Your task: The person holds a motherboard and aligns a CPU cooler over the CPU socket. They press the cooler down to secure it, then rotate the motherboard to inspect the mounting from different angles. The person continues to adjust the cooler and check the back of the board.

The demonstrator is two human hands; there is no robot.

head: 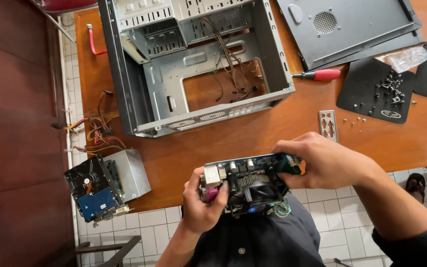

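Both hands clamped on the motherboard [250,183], held on edge above the lap, just off the near edge of the wooden table [253,133]. Left hand [201,205] grips the port end, thumb by the pink connector; right hand [322,160] pinches the top corner at the other end. Cooler fan [258,190] faces the camera, loose wires hang under the board

Open PC case [193,64] lies on its side on the table, tray bare, front-panel cables dangling inside. Looks like the board is out of the case and being turned over for inspection, so I'd call this mid-teardown

Around it: power supply [129,173] with a hard drive [92,190] at the table's left corner, I/O shield [327,125] near the right hand, red-handled screwdriver [320,74], screws on a black mat [374,89], side panel [347,27] top right

Any next move calls for a firm edge grip, fingers off the pins and fan, and free table space between case and shield for the board
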